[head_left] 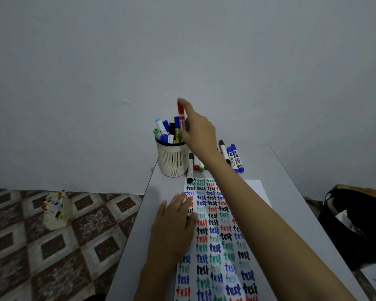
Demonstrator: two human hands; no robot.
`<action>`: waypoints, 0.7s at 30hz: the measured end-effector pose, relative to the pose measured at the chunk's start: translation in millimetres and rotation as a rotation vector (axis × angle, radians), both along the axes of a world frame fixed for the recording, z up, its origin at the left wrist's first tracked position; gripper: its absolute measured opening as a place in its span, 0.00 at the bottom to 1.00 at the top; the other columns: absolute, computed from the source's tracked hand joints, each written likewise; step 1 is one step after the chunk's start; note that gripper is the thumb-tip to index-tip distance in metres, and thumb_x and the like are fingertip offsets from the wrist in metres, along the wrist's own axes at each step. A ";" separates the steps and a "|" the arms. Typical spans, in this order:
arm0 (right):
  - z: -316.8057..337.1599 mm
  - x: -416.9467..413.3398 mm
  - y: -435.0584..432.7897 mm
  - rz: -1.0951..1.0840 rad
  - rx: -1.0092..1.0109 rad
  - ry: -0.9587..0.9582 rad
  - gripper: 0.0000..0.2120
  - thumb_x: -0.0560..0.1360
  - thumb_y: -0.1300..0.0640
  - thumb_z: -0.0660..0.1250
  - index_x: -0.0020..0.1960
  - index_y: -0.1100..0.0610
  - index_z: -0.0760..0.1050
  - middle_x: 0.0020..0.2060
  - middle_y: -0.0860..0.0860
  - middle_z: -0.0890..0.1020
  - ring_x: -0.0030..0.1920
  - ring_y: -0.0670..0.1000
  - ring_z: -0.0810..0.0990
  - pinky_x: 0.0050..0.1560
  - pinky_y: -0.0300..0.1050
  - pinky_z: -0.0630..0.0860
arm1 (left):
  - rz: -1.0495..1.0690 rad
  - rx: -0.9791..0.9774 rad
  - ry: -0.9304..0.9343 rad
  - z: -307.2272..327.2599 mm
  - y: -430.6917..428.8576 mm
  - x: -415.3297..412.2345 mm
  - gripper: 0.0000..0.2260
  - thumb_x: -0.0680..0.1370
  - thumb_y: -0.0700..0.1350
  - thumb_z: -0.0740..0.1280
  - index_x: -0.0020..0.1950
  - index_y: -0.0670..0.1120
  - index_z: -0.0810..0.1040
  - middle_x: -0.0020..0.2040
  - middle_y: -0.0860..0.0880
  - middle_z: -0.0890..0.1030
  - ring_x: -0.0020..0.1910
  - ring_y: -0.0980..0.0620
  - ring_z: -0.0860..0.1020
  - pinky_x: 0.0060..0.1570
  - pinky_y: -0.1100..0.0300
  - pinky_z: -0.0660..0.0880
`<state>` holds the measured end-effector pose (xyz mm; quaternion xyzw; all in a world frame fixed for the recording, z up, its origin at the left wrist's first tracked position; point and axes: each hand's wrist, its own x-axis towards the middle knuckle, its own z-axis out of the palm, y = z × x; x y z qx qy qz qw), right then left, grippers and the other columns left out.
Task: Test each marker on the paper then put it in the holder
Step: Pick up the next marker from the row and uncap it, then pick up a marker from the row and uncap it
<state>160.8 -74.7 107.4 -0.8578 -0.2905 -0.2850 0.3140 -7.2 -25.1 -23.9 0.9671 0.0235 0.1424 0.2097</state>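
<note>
My right hand (pixel 197 130) holds a red-capped marker (pixel 180 111) upright over the cream mesh holder (pixel 173 161), its lower end among several markers standing in the holder. My left hand (pixel 174 222) lies flat on the left edge of the paper (pixel 217 235), which is covered with the word "test" in black, blue, red and green. More markers lie on the table behind the paper: a black one (pixel 190 167), red and green ones partly hidden by my arm, and blue ones (pixel 234 158) to the right.
The grey table (pixel 291 192) stands against a plain wall. On the tiled floor to the left sits a small box with markers (pixel 55 211). A black bag (pixel 356 224) is to the right of the table.
</note>
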 end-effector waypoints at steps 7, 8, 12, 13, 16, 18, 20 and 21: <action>-23.3 7.1 -13.5 0.011 0.048 -0.026 0.16 0.79 0.55 0.62 0.67 0.52 0.75 0.58 0.54 0.75 0.56 0.52 0.72 0.53 0.47 0.70 | -0.009 -0.029 0.002 2.3 0.2 -0.9 0.30 0.76 0.61 0.41 0.75 0.52 0.58 0.76 0.55 0.56 0.74 0.60 0.51 0.74 0.59 0.41; -24.6 8.7 -20.5 0.026 0.089 0.001 0.17 0.80 0.55 0.60 0.69 0.50 0.72 0.60 0.54 0.74 0.57 0.51 0.71 0.55 0.46 0.70 | -0.008 -0.023 0.010 3.2 0.1 -1.0 0.26 0.79 0.59 0.44 0.75 0.52 0.57 0.76 0.55 0.56 0.74 0.60 0.51 0.74 0.59 0.41; -44.6 29.2 -65.0 -0.224 0.243 0.211 0.22 0.77 0.65 0.59 0.69 0.51 0.70 0.63 0.55 0.73 0.60 0.52 0.73 0.57 0.50 0.76 | -0.014 -0.035 0.011 4.1 -0.2 -2.3 0.25 0.79 0.58 0.45 0.75 0.52 0.57 0.76 0.55 0.56 0.74 0.60 0.51 0.73 0.60 0.41; -54.7 37.1 -79.6 -0.324 0.216 0.296 0.22 0.75 0.66 0.60 0.67 0.53 0.72 0.63 0.56 0.73 0.59 0.54 0.74 0.56 0.53 0.76 | -0.016 -0.032 0.008 4.3 -0.4 -2.1 0.27 0.77 0.58 0.43 0.75 0.52 0.57 0.76 0.55 0.57 0.74 0.60 0.52 0.73 0.60 0.41; -82.5 48.2 -119.4 -0.477 -0.013 0.501 0.16 0.75 0.61 0.61 0.59 0.51 0.78 0.58 0.58 0.78 0.54 0.59 0.77 0.52 0.56 0.78 | -0.013 -0.030 -0.013 1.9 1.0 -1.0 0.33 0.73 0.62 0.38 0.75 0.52 0.59 0.75 0.55 0.58 0.74 0.61 0.53 0.72 0.61 0.41; -93.9 48.0 -135.0 -0.438 -0.031 0.547 0.13 0.76 0.58 0.61 0.55 0.49 0.80 0.53 0.57 0.80 0.51 0.58 0.78 0.49 0.53 0.78 | -0.012 -0.038 -0.016 1.7 0.7 -0.9 0.33 0.73 0.62 0.39 0.75 0.52 0.59 0.75 0.55 0.58 0.74 0.61 0.53 0.72 0.61 0.41; -97.3 45.9 -141.2 -0.398 0.000 0.537 0.10 0.76 0.58 0.64 0.54 0.52 0.81 0.50 0.56 0.81 0.48 0.56 0.79 0.44 0.48 0.77 | -0.010 -0.043 -0.012 1.7 0.1 -0.3 0.30 0.75 0.59 0.42 0.75 0.52 0.59 0.75 0.55 0.58 0.74 0.61 0.53 0.73 0.61 0.42; -97.7 45.0 -142.6 -0.385 -0.004 0.531 0.09 0.75 0.58 0.66 0.52 0.53 0.81 0.49 0.55 0.82 0.47 0.56 0.79 0.42 0.46 0.76 | -0.009 -0.041 -0.017 2.2 -0.4 -0.1 0.29 0.75 0.58 0.43 0.75 0.51 0.60 0.75 0.54 0.58 0.74 0.60 0.54 0.73 0.60 0.42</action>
